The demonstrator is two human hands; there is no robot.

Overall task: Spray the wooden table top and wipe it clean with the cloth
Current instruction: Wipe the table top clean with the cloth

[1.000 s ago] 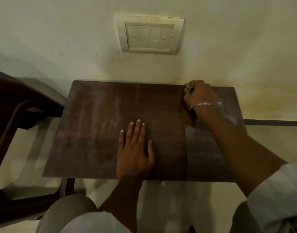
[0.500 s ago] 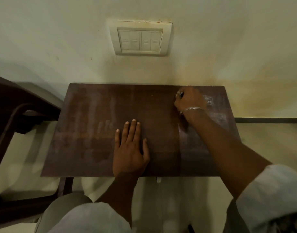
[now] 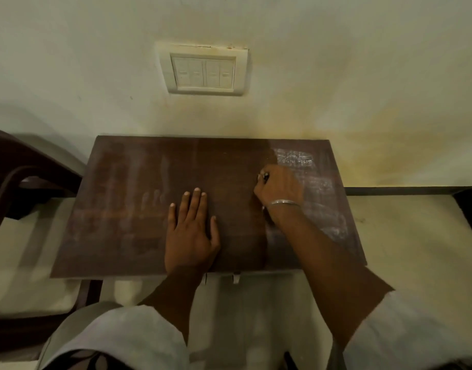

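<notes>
I look down on a dark wooden table point(image 3: 128, 209) pushed against a pale wall point(image 3: 363, 76). Its long side runs left to right.

My left hand point(image 3: 191, 233) lies flat near the middle of the near edge, fingers straight and close together, thumb out to the right. It holds nothing.

My right hand point(image 3: 280, 190) sits on the table just right of centre, curled into a fist with knuckles up and a thin bracelet point(image 3: 284, 202) on the wrist. A small scrap shows at the thumb and forefinger. I take it for the cloth point(image 3: 263, 177), bunched under the palm and almost wholly hidden.

White streaks point(image 3: 293, 157) cover the far right corner and trail down the right side, just beyond and to the right of the fist. The right hand is much nearer to them, so I judge that the next wipe goes away from me and rightward.

A faint hand-shaped smudge point(image 3: 152, 198) marks the wood left of my flat hand, which would block a long stroke leftward.

A switch panel point(image 3: 203, 73) is on the wall above, and a dark chair point(image 3: 21, 169) stands to the left. No spray bottle is in view.
</notes>
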